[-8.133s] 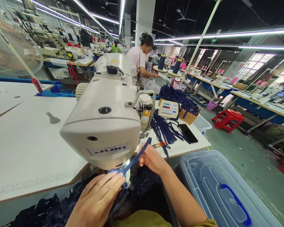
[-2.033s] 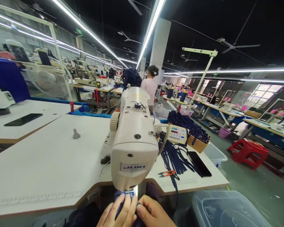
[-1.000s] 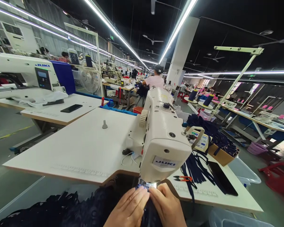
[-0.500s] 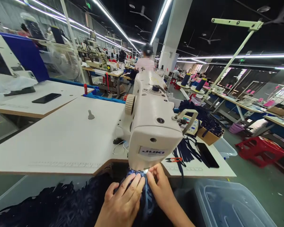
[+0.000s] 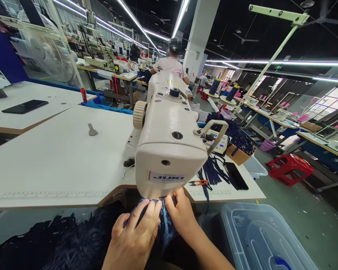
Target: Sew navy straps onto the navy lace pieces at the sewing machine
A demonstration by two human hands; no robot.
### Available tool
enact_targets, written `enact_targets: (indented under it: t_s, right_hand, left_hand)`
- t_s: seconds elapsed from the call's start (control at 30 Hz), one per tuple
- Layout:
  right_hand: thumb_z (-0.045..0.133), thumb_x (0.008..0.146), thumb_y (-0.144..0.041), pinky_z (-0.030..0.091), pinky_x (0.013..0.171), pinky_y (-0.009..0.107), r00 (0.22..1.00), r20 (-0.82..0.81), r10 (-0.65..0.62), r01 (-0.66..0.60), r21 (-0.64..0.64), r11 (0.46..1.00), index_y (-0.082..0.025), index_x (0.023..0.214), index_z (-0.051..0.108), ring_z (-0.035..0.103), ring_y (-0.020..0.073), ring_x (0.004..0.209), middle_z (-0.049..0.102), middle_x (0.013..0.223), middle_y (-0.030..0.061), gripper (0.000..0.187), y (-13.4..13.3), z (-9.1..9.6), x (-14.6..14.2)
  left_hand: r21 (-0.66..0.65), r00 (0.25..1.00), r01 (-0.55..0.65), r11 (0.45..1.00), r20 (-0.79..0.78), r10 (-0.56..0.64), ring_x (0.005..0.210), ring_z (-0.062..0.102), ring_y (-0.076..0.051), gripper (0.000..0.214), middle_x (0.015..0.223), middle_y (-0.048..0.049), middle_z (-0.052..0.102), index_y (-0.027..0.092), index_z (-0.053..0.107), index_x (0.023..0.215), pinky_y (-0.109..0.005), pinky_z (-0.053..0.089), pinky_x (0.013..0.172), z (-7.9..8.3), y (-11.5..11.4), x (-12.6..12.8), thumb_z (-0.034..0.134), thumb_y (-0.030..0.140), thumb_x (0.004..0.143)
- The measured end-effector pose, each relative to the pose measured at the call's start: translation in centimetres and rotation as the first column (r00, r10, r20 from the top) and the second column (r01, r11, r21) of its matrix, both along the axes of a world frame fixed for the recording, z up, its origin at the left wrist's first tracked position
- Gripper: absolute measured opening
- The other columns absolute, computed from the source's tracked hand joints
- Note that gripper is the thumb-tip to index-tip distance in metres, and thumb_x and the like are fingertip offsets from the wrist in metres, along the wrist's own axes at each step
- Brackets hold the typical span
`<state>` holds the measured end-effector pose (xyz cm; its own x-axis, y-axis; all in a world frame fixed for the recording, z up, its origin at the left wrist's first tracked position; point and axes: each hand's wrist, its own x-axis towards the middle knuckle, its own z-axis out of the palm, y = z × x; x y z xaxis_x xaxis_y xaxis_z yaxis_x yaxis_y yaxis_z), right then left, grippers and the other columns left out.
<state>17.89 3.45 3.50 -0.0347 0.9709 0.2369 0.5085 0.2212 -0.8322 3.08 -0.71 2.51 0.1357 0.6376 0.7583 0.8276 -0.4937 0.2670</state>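
Just below the sewing machine (image 5: 169,150), the fabric (image 5: 165,223) lies at the table (image 5: 59,161) edge, and the left hand (image 5: 135,240) rests flat on it with fingers outstretched. The right hand (image 5: 181,215) touches the fabric beside it, fingers bent under the machine; whether it pinches the cloth cannot be told. Snips (image 5: 198,182) lie nearby.

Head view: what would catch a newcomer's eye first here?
The big cream sewing machine fills the middle of the white table, its head end facing the camera. Right beneath that head, the left hand and right hand meet on dark blue fabric. To the right, a clear plastic bin sits low beside the table, with a red stool on the floor beyond.
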Motion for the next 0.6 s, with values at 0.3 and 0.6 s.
enact_targets:
  t_s: [0.3,0.6]
  right_hand:
    - [0.044,0.087,-0.023,0.041,0.069,0.027,1.000,0.026,-0.001,0.000,0.015,1.000,-0.021,0.088,0.048,0.059,0.0160,0.074,0.061,0.078,-0.0009,0.004,0.1,-0.1,0.1]
    - [0.045,0.087,-0.021,0.042,0.072,0.026,1.000,0.016,0.017,-0.017,-0.009,1.000,-0.021,0.090,0.049,0.060,0.0156,0.077,0.063,0.082,-0.0004,0.005,0.0,-0.2,0.1]
  left_hand:
    - [0.009,0.999,-0.011,1.000,-0.034,0.011,0.101,0.063,-0.019,0.030,0.114,0.0047,0.069,0.028,0.059,0.122,-0.038,0.033,0.082,0.0,0.0,0.4,0.042,0.027,0.097]
    - [0.057,0.964,-0.003,0.998,-0.267,0.018,0.100,0.059,-0.017,0.033,0.114,0.0045,0.069,0.026,0.058,0.123,-0.036,0.033,0.081,0.3,0.1,-0.7,0.047,0.026,0.092]
